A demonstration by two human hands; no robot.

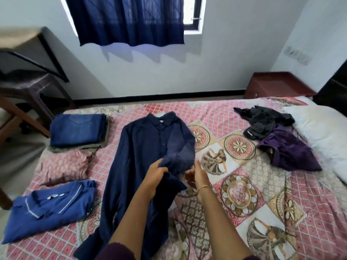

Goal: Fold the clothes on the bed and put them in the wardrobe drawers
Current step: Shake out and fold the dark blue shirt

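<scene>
The bed point(244, 184) carries a quilted pink patchwork cover below white walls and a navy curtain point(129, 19). A navy shirt point(142, 147) lies flat at centre; the left hand point(155, 177) grips its soft sleeve, and the right hand point(201, 177) pinches it. Folded jeans point(77, 130) sit at 10 o'clock, crumpled clothes point(277, 139) at 2 o'clock.

Navy shirt point(150, 147) — sleeve in both hands

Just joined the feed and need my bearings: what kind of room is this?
Most likely a home bedroom. A bed with a patterned spread and a white pillow fills the view, a curtained window is in the far wall, and folded and unfolded clothes lie on the bed, including a navy shirt.
</scene>
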